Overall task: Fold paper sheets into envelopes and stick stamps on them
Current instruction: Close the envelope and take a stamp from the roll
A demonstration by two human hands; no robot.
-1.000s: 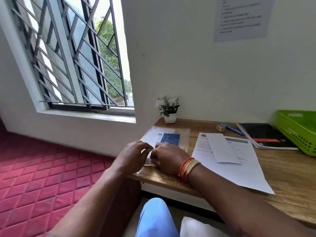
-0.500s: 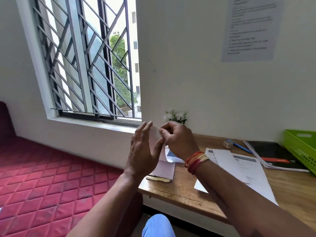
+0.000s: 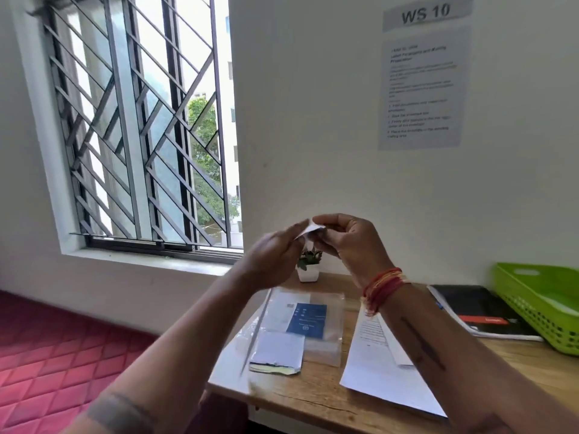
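- Since a second ago both my hands have lifted off the surface (image 3: 313,399) and now hang in the air at 12 o'clock, in front of the white wall.
- Between them is a small white slip (image 3: 308,230), likely a stamp on its backing; it is too small and blurred to be sure.
- My left hand (image 3: 274,256) pinches the slip's left corner with fingertips; my right hand (image 3: 351,238) has curled fingers nipping its right edge.
- Below, at 6 o'clock, the small stamp booklet (image 3: 277,350) lies on a clear plastic sleeve (image 3: 326,349) that holds a blue card (image 3: 308,321).
- At about 4 o'clock the printed paper sheets (image 3: 372,371) lie flat, partly under my right forearm, with a folded piece on top.
- A small potted plant (image 3: 308,266) stands at the surface's far edge, and a green basket (image 3: 539,305) sits at 3 o'clock beside a black notebook (image 3: 470,308).
- To peel well, I judge I should hold one layer steady with the right hand and draw the corner off slowly with the left, keeping the slip flat so it does not tear or curl onto itself.
- Then carry it by its edge to the folded paper's top corner.
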